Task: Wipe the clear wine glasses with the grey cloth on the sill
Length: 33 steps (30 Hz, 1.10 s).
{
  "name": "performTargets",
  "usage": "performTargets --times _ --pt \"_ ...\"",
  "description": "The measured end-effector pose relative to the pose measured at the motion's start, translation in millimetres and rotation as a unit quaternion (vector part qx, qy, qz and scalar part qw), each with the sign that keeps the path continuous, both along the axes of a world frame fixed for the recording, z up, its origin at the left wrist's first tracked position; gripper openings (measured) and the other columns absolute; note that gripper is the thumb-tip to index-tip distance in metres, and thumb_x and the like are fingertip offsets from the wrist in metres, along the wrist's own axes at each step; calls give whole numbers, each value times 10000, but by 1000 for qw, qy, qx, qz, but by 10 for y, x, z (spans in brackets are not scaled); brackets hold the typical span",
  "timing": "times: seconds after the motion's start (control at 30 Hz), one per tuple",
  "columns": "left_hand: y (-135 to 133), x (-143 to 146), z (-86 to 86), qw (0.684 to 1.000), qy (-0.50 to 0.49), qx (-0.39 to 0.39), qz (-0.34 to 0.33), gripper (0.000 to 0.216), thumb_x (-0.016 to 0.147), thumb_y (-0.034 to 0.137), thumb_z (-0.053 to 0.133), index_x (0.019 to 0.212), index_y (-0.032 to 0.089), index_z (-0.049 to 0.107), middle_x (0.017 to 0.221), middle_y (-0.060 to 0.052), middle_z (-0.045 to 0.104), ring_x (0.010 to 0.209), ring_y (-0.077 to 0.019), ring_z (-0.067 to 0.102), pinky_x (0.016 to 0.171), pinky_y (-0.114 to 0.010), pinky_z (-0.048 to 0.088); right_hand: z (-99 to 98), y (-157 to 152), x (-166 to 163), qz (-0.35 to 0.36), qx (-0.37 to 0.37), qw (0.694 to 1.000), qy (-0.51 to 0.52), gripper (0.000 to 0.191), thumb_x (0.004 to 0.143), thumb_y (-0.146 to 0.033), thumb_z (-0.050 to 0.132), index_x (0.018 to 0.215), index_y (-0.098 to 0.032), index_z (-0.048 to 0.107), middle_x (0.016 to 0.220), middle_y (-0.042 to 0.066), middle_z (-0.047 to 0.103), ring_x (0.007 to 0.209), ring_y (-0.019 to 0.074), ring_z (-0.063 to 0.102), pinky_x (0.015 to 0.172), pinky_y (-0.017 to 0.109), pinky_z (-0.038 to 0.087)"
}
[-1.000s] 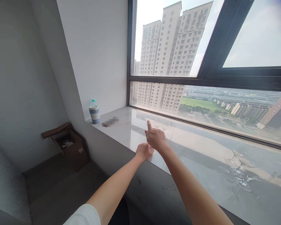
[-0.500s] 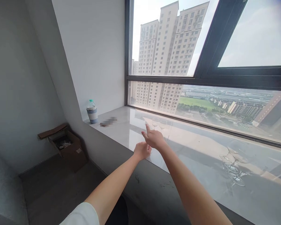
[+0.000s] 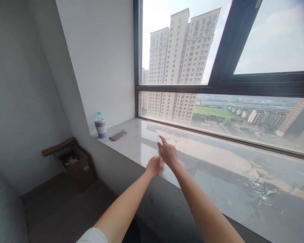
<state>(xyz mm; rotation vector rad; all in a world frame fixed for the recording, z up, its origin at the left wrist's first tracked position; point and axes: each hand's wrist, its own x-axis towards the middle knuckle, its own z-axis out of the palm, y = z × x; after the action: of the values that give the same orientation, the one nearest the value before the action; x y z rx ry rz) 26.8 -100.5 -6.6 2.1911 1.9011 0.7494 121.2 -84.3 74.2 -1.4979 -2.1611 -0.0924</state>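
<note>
My left hand point(image 3: 155, 166) is closed in a fist above the front edge of the glossy pale windowsill point(image 3: 131, 152). What its fingers hold, if anything, is hidden. Just beyond it, my right hand point(image 3: 168, 154) has its index finger stretched out and its thumb apart; nothing clear shows between them. Two clear stemmed glasses, one of them a wine glass point(image 3: 177, 137), stand behind the right hand near the window. Farther right, several more stemmed glasses point(image 3: 264, 198) are grouped on the sill, their outlines faint against reflections.
A cup with a blue-and-white sleeve point(image 3: 100, 129) stands at the sill's left end, with a green-capped bottle point(image 3: 99, 115) behind it. A blurred-out item point(image 3: 118, 135) lies beside them. An open cardboard box point(image 3: 78, 170) sits on the floor at left. A dark-framed window point(image 3: 172, 88) borders the sill.
My right hand has turned slightly more upright, its fingertips shifting a little right. The left hand stays curled beside it. The whole view has shifted slightly downward.
</note>
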Motion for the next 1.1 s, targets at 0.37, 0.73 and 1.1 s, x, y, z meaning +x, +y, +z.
performTargets --times 0.37,0.73,1.1 --pt "2 -2 -24 998 -49 34 -6 204 886 222 415 843 183 611 827 -86 662 774 -212 606 665 -292 404 -125 -44 2 -13 90 973 211 585 1000 -431 165 1442 -112 378 529 -18 518 510 161 492 576 238 356" --pt "139 -42 -132 981 -179 58 51 331 911 360 438 653 189 554 835 -82 671 775 -183 624 718 -282 422 414 -64 166 -45 152 958 240 556 997 -450 167 1405 -148 395 634 16 588 576 153 532 605 230 363" --pt "296 -273 -75 895 -432 27 103 441 826 487 493 487 214 422 432 19 405 532 -132 498 540 -229 359 -545 -58 -13 -107 -13 966 233 503 991 -373 219 1387 -115 392 895 132 693 771 232 635 682 281 382"
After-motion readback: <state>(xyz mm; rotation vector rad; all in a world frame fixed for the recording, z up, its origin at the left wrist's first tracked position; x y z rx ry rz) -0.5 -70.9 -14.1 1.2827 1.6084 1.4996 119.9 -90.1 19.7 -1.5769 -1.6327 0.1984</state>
